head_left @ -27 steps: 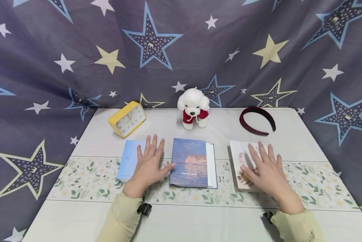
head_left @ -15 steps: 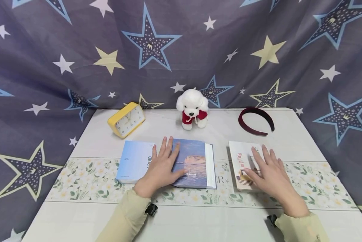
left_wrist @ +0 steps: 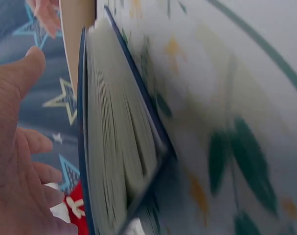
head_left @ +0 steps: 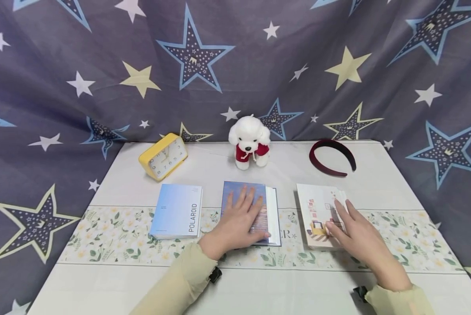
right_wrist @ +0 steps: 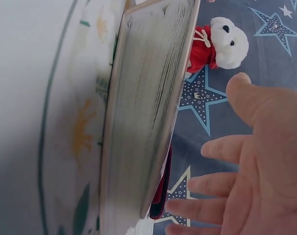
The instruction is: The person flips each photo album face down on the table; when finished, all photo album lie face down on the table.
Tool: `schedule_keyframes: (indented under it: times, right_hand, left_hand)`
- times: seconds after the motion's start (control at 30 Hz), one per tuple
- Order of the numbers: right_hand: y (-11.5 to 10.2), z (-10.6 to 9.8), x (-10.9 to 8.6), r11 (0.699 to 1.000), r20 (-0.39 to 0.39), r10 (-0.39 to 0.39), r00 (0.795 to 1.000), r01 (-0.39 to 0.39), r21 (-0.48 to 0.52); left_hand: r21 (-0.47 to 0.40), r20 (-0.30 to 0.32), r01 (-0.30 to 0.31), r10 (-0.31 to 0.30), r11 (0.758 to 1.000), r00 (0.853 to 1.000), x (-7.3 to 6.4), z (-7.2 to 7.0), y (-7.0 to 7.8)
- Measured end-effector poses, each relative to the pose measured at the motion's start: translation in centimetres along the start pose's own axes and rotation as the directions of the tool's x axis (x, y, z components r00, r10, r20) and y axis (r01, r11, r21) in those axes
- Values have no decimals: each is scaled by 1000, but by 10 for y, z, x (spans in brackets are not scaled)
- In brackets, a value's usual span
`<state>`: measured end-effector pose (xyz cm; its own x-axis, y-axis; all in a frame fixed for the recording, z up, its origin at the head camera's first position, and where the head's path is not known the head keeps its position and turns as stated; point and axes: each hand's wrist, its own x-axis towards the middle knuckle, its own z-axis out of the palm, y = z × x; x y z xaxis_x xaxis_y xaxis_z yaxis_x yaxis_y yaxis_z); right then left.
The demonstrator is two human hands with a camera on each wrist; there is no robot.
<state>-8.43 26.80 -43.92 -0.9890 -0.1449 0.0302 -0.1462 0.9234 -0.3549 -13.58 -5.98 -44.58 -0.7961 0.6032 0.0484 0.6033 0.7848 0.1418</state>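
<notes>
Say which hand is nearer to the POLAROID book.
Left. The left hand, over the middle album, is right of the POLAROID book; the right hand is farther right.

Blue seascape photo album [left_wrist: 116, 132] and, to its right, white illustrated book [head_left: 318, 208], both closed, flat.

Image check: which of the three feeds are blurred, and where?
Head view: sharp enough to read POLAROID on the blue album; left wrist view: flower print blurred, middle album slightly soft; right wrist view: flower print blurred, tablecloth dim at lower left.
</notes>
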Motion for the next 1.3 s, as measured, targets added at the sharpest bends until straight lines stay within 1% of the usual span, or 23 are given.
schedule_keyframes:
  times: [0.2, 0.4, 0.7, 0.9, 1.07, 1.3]
  right_hand:
    - [1, 0, -6, 999, 46, 46, 998, -47, 12]
    - [4, 4, -11, 998, 40, 59, 997, -59, 8]
    - [10, 8, -14, 995, 66, 98, 993, -100, 30]
    - [10, 8, -15, 992, 75, 119, 990, -122, 41]
    - [9, 10, -16, 986, 94, 151, 984, -156, 54]
    - [9, 8, -17, 979, 98, 189, 977, -195, 57]
  left_hand:
    - [-1, 34, -63, 63, 998, 997, 8, 3, 20]
    - [-26, 52, -96, 97, 995, 994, 15, 4, 35]
    - [22, 87, -145, 142, 989, 986, 26, 10, 53]
    - [6, 118, -150, 148, 989, 982, 32, 14, 62]
    - [24, 136, -150, 146, 988, 980, 36, 16, 68]
    - [29, 132, -161, 156, 986, 979, 42, 18, 76]
